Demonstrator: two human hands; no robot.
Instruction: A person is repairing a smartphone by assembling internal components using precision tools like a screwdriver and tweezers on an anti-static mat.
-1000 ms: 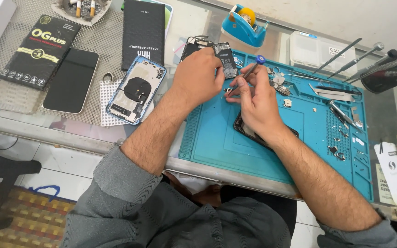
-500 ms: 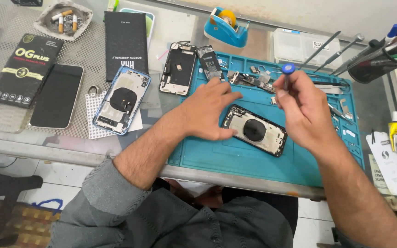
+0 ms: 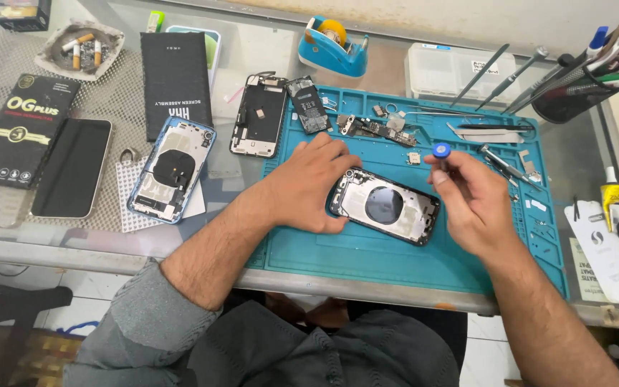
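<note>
The left hand [image 3: 309, 183] lies spread, pinning the opened black phone housing [image 3: 385, 206] flat on the teal repair mat [image 3: 395, 251], while the right hand [image 3: 474, 204] pinches a blue-capped screwdriver [image 3: 440, 152] upright. The housing looks light, stiff and fragile, best held by its frame edges. Two emptied housings show, this one and a blue one [image 3: 170, 170], plus two screen assemblies.

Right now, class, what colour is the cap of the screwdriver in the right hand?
Blue: the screwdriver cap, held in the right hand, shows in the head view.

Teal mat [image 3: 367, 251], blue-capped screwdriver [image 3: 441, 151]
</note>
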